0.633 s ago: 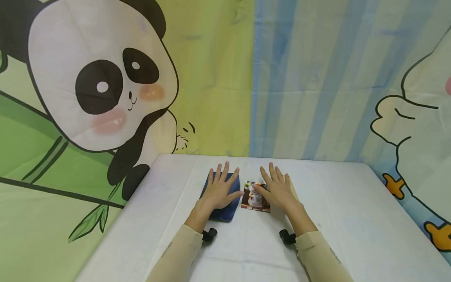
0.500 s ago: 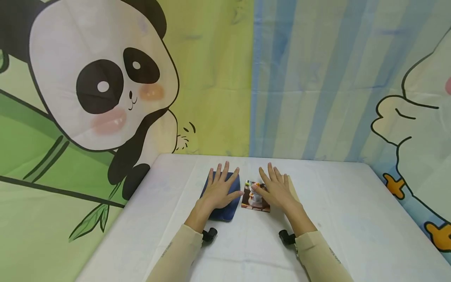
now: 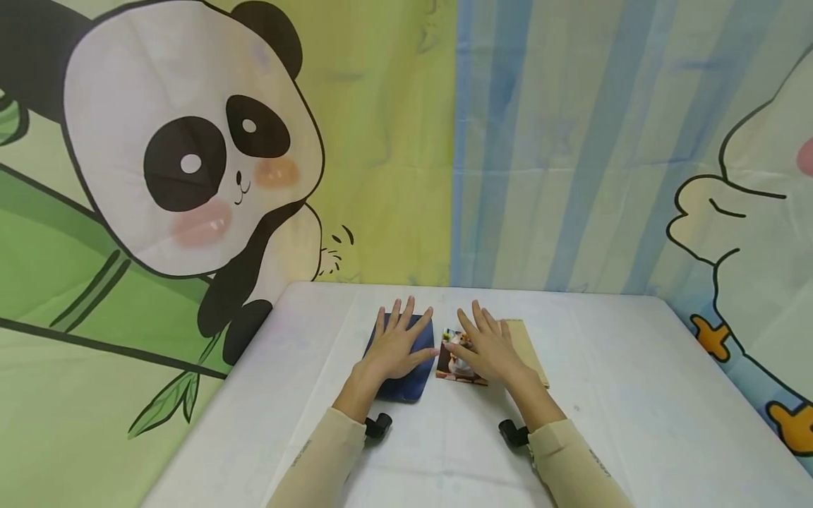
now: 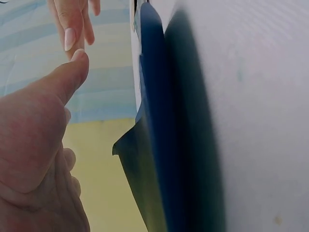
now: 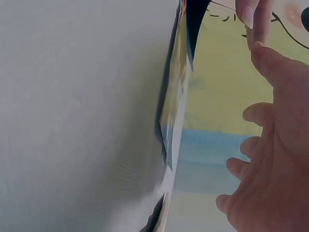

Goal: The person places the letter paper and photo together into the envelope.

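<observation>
With fingers spread, my left hand point(image 3: 390, 353) hovers over a dark blue flat rectangular item point(image 3: 406, 388), like a folder or a cover; its exact kind is unclear. In the left wrist view there is a gap between the hand and the blue item point(image 4: 161, 145), which has a raised corner. My right hand point(image 3: 489, 351) is spread above a small colour picture point(image 3: 449, 368) and partly hides it. To its right lies a tan flat rectangle point(image 3: 526, 346), partly covered by that hand. The right wrist view has the picture's edge point(image 5: 173, 106) apart from the palm. Neither hand holds anything.
All three flat items lie on a white-covered table point(image 3: 610, 395). A black wrist mount point(image 3: 378, 427) sits at the left cuff and another black mount point(image 3: 513, 434) at the right. Behind the table hangs a cartoon backdrop point(image 3: 394, 141) with a panda.
My right hand has shifted slightly left, so more of the tan rectangle shows. The left hand keeps its place over the blue item. The head view has tilted a little.
</observation>
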Motion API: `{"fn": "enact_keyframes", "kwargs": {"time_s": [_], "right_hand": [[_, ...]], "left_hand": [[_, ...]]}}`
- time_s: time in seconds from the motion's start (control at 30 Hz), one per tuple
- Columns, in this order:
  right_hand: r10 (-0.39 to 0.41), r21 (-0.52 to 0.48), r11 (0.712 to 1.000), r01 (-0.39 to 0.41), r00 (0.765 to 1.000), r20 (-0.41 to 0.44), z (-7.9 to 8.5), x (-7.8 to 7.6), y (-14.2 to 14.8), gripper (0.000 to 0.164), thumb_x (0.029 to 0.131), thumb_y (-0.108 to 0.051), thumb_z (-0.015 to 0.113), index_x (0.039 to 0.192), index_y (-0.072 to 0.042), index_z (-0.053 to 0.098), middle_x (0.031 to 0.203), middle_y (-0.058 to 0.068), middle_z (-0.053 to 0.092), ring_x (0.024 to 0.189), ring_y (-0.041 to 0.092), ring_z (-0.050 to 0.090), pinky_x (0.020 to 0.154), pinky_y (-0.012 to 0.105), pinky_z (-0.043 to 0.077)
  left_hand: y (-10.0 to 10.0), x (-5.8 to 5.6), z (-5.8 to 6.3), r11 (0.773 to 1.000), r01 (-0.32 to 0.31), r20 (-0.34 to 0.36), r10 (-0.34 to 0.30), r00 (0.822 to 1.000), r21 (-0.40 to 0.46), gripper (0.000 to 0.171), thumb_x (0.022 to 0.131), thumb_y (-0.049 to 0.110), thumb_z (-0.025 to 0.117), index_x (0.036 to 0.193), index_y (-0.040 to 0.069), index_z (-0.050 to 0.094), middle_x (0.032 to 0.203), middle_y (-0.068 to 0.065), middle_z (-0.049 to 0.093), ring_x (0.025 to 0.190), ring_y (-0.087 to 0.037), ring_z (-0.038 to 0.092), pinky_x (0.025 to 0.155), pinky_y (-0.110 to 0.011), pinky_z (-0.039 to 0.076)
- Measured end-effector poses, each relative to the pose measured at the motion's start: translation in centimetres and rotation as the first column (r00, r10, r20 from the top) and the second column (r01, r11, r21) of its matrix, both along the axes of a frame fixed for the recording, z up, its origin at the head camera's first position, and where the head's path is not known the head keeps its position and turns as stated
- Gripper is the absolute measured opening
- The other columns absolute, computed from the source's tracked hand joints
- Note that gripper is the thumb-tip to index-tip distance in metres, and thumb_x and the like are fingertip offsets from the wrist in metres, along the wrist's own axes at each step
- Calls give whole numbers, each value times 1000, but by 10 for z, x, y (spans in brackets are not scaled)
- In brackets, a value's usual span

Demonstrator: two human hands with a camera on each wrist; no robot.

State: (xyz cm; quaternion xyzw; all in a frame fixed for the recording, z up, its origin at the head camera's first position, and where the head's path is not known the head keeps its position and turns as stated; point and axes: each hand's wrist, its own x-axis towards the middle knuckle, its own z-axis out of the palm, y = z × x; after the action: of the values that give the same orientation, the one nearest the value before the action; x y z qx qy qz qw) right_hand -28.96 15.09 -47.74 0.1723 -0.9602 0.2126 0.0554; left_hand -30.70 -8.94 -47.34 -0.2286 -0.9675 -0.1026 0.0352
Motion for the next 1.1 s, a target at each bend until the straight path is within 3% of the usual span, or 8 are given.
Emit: {"fn": "enact_keyframes", "kwargs": {"time_s": [0.23, 0.5, 0.87, 1.1], "right_hand": [[51, -48, 998, -51, 999, -6, 5, 0, -1, 76, 104, -51, 56, 164, -11, 31, 172, 25, 14, 156, 49, 22, 117, 78, 11], [87, -70, 994, -82, 993, 75, 2, 2, -17, 78, 104, -56, 54, 165, -16, 27, 174, 18, 10, 159, 42, 17, 120, 73, 7], [136, -12, 991, -136, 983, 120, 5, 5, -39, 81, 102, -57, 57, 166, -19, 25, 174, 15, 12, 158, 40, 22, 122, 70, 11], [168, 21, 985, -172, 977, 129, 1, 2, -46, 81, 101, -56, 59, 164, -15, 30, 173, 16, 19, 157, 39, 26, 122, 70, 14]], "left_hand": [[-1, -3, 5, 998, 49, -19, -48, 999, 45, 83, 99, 69, 51, 166, 38, 14, 176, -11, -6, 160, -37, -15, 123, -67, -6], [-23, -5, 0, 1000, 28, -4, -28, 1000, 6, 85, 97, 72, 51, 166, 36, 18, 176, -13, -2, 160, -39, -11, 123, -68, -5], [-34, -10, 2, 998, 39, 63, -42, 997, 44, 84, 98, 70, 53, 166, 34, 20, 176, -14, -1, 160, -40, -11, 123, -66, -9], [-42, -10, 6, 996, 24, 93, -32, 995, 82, 84, 97, 65, 59, 166, 33, 23, 175, -16, 5, 160, -41, -6, 123, -66, -8]]}}
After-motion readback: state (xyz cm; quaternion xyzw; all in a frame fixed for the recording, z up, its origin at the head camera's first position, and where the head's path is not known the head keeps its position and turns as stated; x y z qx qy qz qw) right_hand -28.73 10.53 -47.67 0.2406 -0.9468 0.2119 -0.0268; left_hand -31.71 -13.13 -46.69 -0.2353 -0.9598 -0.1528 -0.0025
